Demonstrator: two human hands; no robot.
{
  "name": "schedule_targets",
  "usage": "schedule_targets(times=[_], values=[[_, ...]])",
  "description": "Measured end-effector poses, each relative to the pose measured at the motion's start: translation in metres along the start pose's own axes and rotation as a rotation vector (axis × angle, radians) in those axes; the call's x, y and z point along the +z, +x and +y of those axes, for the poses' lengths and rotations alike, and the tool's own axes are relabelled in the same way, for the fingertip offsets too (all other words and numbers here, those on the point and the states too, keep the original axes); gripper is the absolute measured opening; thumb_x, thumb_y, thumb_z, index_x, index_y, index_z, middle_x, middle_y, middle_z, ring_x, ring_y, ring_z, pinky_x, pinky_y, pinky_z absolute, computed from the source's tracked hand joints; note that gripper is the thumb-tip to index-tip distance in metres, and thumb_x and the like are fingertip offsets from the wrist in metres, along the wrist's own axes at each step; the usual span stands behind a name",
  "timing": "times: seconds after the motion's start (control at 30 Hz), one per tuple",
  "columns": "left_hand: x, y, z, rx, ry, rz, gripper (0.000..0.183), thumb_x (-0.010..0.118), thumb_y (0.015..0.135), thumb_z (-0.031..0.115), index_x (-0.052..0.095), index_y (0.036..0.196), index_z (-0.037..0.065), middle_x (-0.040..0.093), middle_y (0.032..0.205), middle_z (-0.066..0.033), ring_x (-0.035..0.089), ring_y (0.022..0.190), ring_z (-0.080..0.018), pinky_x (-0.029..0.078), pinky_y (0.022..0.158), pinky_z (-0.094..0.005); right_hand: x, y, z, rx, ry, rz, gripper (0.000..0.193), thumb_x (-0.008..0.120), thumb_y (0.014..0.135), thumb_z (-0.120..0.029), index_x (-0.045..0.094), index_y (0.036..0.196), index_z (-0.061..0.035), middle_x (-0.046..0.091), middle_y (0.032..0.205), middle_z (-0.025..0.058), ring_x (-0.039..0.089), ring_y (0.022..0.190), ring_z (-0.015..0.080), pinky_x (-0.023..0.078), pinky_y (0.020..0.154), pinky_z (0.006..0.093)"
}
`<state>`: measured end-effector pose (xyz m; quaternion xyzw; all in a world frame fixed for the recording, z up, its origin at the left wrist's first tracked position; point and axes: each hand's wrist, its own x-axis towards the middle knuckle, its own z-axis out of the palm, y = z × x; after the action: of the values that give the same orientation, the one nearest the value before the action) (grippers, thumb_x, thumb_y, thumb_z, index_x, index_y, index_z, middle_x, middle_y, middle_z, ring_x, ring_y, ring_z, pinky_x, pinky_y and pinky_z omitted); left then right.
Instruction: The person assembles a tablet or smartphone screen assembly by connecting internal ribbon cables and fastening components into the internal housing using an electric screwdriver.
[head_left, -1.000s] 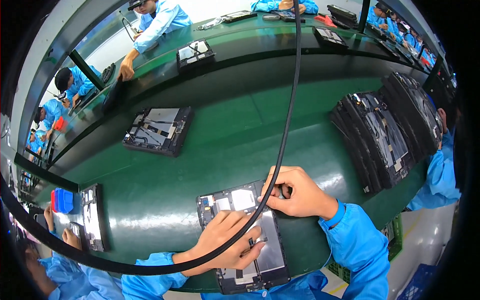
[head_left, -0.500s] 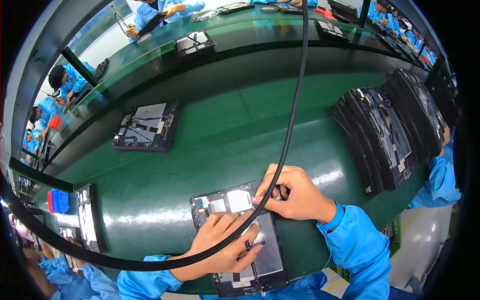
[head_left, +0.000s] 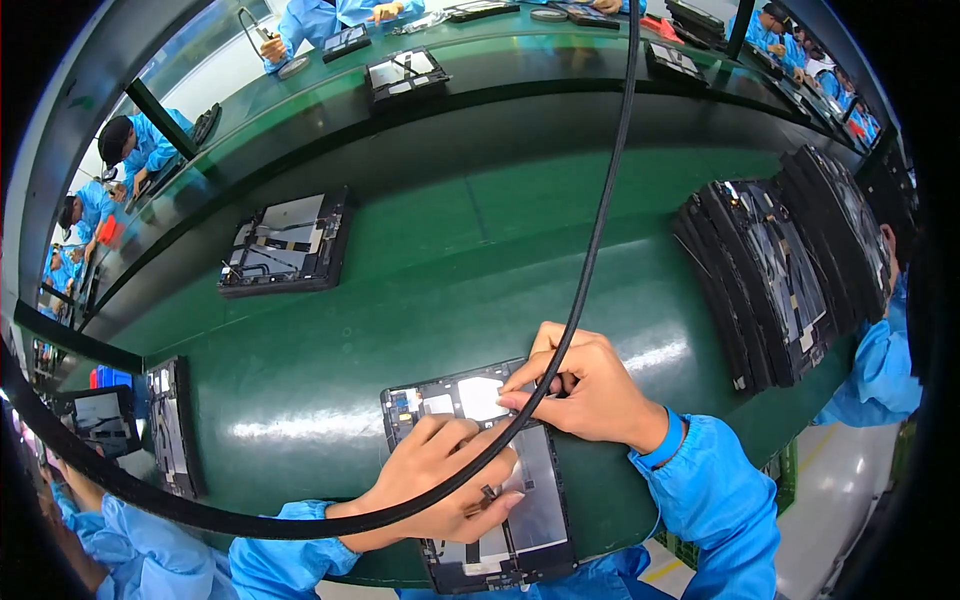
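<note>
An opened black tablet housing (head_left: 535, 475) lies before me at the table's front edge, its silver plates and dark ribbon cables exposed. My left hand (head_left: 440, 480) rests over its left and middle part, fingers curled; a short dark ribbon cable (head_left: 490, 492) shows by the thumb. At the housing's upper right, my right hand (head_left: 595, 390) pinches thumb and forefinger together near a white plate (head_left: 482, 397). Whatever sits in either hand's fingers is too small or covered to make out. A thick black cord (head_left: 590, 260) hangs across the view in front of both hands.
Stacks of tablet housings (head_left: 775, 270) stand on the green table (head_left: 420, 290) at right. Another stack (head_left: 285, 243) is at back left, with a housing (head_left: 173, 425) nearer. A co-worker's sleeve (head_left: 150, 550) is at lower left; a conveyor housing (head_left: 405, 75) lies beyond.
My hands stay almost in place, the right fingertips shifting slightly left. At far left a tablet housing now covers part of the blue bin. Across the line, a co-worker's dark panel has been lowered to the bench.
</note>
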<state>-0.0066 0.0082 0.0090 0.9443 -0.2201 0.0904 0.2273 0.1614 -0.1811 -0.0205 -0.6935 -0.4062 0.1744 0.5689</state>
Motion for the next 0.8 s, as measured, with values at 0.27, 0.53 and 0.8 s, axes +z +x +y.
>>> schedule_targets(times=[0.27, 0.53, 0.8], values=[[-0.005, 0.002, 0.001, 0.001, -0.007, 0.049, 0.036, 0.083, 0.086, 0.032, 0.077, 0.112, 0.008, 0.075, 0.134, -0.0114, 0.066, 0.099, -0.0259, 0.048, 0.085, -0.0398, -0.001, 0.007, -0.004, 0.048, -0.068, -0.015, 0.017, 0.096, 0.083, -0.017, 0.089, 0.097, -0.0094, 0.05, 0.067, 0.004, 0.046, 0.061, 0.0143, 0.029, 0.056, 0.0356], [-0.002, 0.005, 0.001, 0.008, -0.014, 0.055, 0.04, 0.084, 0.084, 0.032, 0.078, 0.113, 0.005, 0.076, 0.129, -0.0114, 0.067, 0.098, -0.0269, 0.049, 0.085, -0.0397, 0.003, 0.004, -0.001, 0.03, -0.085, 0.028, 0.018, 0.097, 0.083, -0.02, 0.089, 0.094, -0.0081, 0.049, 0.064, 0.0032, 0.045, 0.056, 0.0153, 0.028, 0.053, 0.0368], [-0.013, 0.015, -0.008, 0.042, -0.032, 0.033, 0.034, 0.085, 0.084, 0.03, 0.081, 0.103, 0.002, 0.077, 0.122, -0.0103, 0.066, 0.1, -0.0266, 0.049, 0.085, -0.0394, -0.003, 0.004, -0.002, 0.185, 0.047, -0.141, 0.018, 0.086, 0.092, -0.014, 0.088, 0.108, -0.0067, 0.052, 0.06, 0.0023, 0.045, 0.057, 0.0114, 0.032, 0.053, 0.0357]])
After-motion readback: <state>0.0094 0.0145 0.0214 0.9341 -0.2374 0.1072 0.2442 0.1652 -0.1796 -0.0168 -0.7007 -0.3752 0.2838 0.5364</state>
